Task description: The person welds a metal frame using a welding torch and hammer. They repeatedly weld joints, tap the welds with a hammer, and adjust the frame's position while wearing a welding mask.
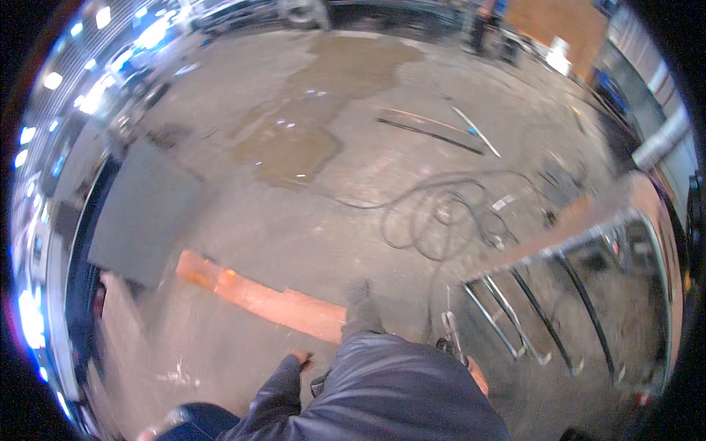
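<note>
My left hand [301, 358] hangs below the orange strip [276, 303], apart from it. Its fingers look curled in, with a small dark spot at them that blur keeps me from making out. On the right, my right hand [478, 376] shows only in part past my grey jacket. It is closed at the lower end of a silver, plier-like metal tool [451, 332], whose exact kind is unclear. The orange strip lies flat on the concrete, its right end beside my blurred foot [362, 305].
A rusty metal frame with bars [566, 312] stands at right. Looped black cable [434, 228] and thin rods [434, 136] lie ahead. A grey sheet [143, 209] is at left, a wet patch [294, 140] farther off. A person [479, 29] is at the far right.
</note>
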Available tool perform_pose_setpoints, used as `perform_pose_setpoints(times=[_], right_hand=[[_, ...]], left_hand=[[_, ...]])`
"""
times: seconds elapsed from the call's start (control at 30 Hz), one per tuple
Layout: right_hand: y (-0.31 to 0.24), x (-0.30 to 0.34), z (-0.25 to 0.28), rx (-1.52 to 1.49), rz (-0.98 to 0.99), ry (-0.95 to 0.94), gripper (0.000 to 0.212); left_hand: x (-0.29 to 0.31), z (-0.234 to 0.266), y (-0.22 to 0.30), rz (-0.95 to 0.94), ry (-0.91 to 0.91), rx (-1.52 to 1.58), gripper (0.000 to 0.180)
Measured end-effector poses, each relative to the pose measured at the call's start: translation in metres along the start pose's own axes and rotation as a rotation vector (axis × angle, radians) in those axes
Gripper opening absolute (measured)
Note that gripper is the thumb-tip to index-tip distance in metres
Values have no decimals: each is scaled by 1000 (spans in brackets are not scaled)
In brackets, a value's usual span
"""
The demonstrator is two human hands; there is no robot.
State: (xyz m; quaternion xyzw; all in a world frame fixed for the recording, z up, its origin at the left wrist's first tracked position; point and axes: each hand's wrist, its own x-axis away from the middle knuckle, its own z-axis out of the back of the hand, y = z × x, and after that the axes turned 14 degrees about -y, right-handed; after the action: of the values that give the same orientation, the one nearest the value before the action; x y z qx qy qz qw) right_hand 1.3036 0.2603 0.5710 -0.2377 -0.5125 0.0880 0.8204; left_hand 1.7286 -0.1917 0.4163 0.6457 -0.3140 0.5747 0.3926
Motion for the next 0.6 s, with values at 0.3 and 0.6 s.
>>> perform_pose_setpoints(times=[0.3,0.6], right_hand=[[-129,-98,20,295,156,54,57],[-309,-164,41,-249,133,6,54]], left_hand=[[67,80,282,-521,83,206,31],[49,227,327,-531,244,319,34]])
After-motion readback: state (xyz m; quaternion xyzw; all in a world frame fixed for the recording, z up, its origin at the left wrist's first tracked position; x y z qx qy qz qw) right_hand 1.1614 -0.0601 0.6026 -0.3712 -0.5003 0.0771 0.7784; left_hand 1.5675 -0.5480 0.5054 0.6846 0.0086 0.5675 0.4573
